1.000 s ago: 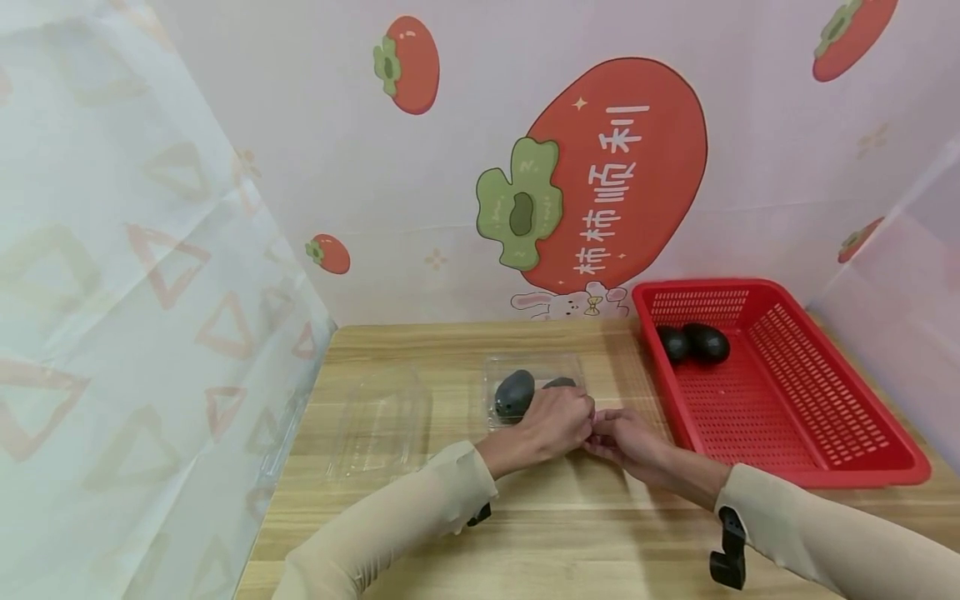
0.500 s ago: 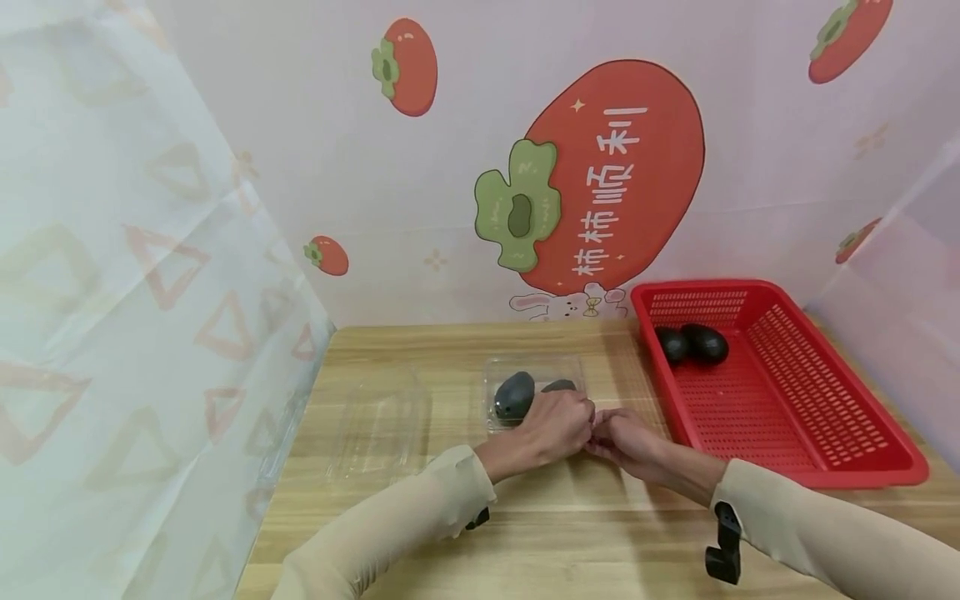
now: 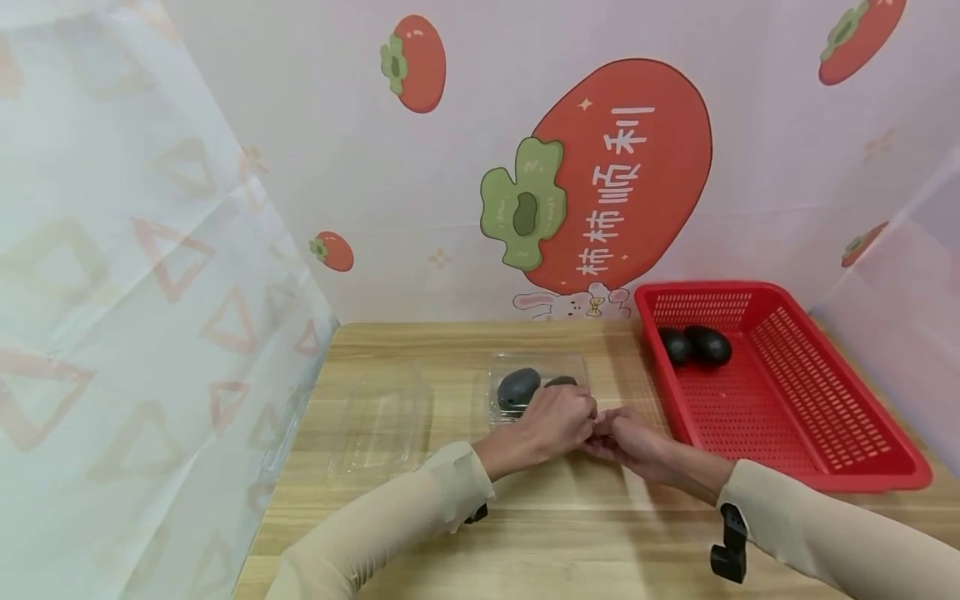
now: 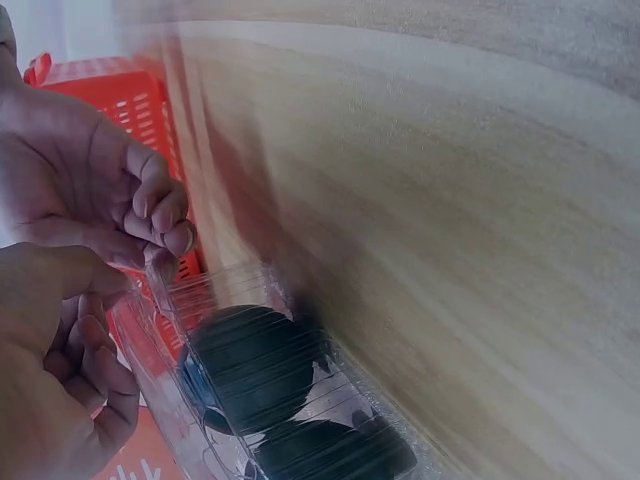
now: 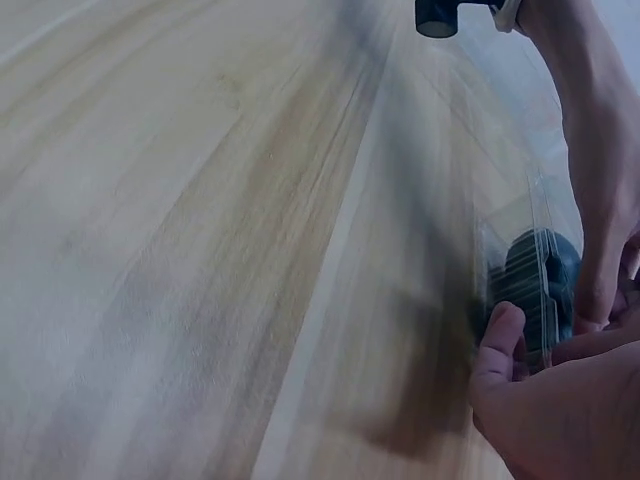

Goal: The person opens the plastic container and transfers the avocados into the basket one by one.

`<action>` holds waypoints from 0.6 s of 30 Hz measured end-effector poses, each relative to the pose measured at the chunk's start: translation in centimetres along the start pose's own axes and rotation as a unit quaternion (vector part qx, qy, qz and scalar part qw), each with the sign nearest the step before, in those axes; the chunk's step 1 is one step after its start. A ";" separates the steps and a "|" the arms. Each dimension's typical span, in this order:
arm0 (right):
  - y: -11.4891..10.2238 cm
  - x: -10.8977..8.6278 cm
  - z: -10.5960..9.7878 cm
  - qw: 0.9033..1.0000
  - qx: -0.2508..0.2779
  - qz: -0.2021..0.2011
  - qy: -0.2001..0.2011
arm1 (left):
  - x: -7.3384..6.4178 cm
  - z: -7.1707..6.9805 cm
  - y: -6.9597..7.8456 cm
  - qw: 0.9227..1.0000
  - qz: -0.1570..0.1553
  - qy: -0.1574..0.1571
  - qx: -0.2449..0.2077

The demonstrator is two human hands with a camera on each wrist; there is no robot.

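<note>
Plastic, thin, ribbed and transparent, formed the container that lay on the wooden table, left of the red basket and right of a second transparent box; the left hand pinched the container's rim at the near right corner, and the right hand pinched it there too, thumb against the near wall and fingers curled in at the same edge, the two hands touching or almost so; whether the rim was latched there could not be told; the container would probably handle as light and springy, stiff along its folded rim but easily creased across a flat wall, and slick; the rim and corners looked the surest places to take hold, whereas a squeeze on the sides might bow them; the left fruit and the right fruit inside, dark and avocado-like, likely gave it most of its weight and could roll if it were tipped; the container's longer side seemed to run left to right, though foreshortening left that unsure; the left fruit lay aslant, its long axis running from near left to far right, while the left hand hid too much of the right fruit to read its direction.
</note>
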State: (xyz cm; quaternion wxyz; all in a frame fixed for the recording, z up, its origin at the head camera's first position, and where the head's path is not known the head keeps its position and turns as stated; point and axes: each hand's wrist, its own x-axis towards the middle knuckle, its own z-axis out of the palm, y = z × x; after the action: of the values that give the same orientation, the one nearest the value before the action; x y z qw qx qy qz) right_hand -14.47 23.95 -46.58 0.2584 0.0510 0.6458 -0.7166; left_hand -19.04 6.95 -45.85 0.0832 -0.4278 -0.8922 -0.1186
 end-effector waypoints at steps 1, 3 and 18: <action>-0.1 0.0 0.0 1.000 -0.005 0.000 -0.004 | 0.0 -0.1 0.0 1.000 0.000 0.000 -0.002; -0.3 0.1 -0.1 1.000 -0.016 0.002 -0.009 | -0.3 -0.2 -0.1 1.000 0.001 0.002 -0.006; -1.4 -0.3 -0.9 0.959 -0.271 -0.054 0.061 | -4.3 -2.6 -3.1 0.991 -0.089 0.072 -0.072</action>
State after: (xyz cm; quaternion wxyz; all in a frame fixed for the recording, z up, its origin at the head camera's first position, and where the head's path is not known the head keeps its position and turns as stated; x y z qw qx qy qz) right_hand -15.04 24.95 -45.29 0.1833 -0.0125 0.8321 -0.5232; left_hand -18.69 1.13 -44.88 0.1059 -0.3422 -0.9074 -0.2200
